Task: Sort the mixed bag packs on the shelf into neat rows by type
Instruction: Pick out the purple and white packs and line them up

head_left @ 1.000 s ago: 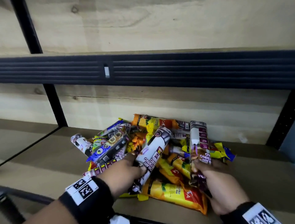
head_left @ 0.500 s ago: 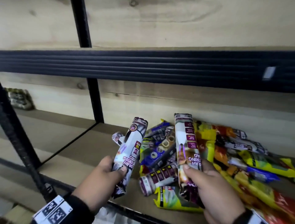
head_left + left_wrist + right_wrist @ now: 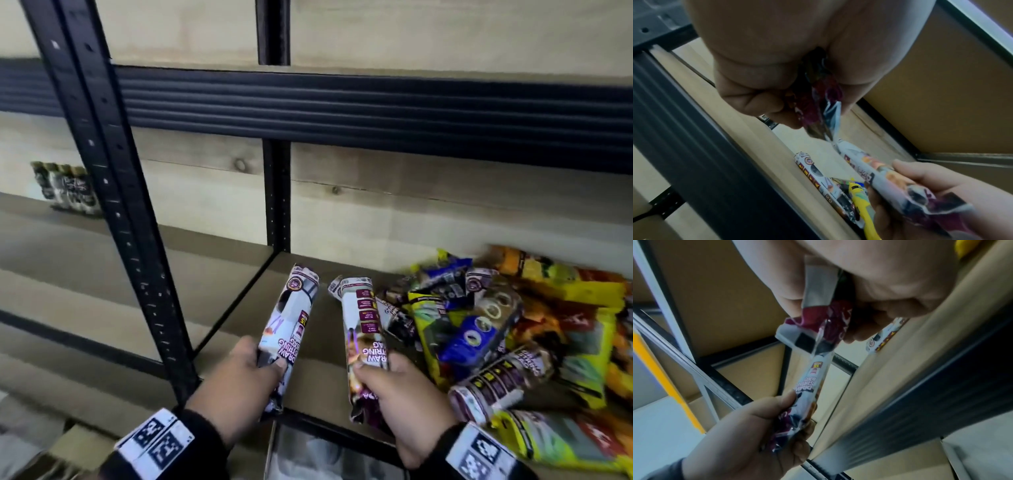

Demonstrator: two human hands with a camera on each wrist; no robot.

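My left hand (image 3: 251, 368) grips the lower end of a white and maroon drawstring-bag pack (image 3: 291, 322), held above the shelf board (image 3: 239, 308) left of the pile. My right hand (image 3: 383, 377) grips a second pack of the same type (image 3: 361, 329) beside it. Both packs point away from me. The mixed pile (image 3: 513, 325) of yellow, orange, blue and maroon packs lies to the right on the shelf. In the left wrist view my fingers curl round the pack (image 3: 818, 100); in the right wrist view the other pack (image 3: 818, 318) is likewise clasped.
A black upright post (image 3: 116, 205) stands at the left front, another (image 3: 277, 195) at the back. The black beam (image 3: 342, 109) of the shelf above runs overhead. Dark packs (image 3: 65, 188) stand on the neighbouring shelf, far left. A box (image 3: 308, 455) sits below.
Both hands have lifted a drawstring-bag pack each out of the pile and carried them left. The view has swung left, so the pile now lies at the right.
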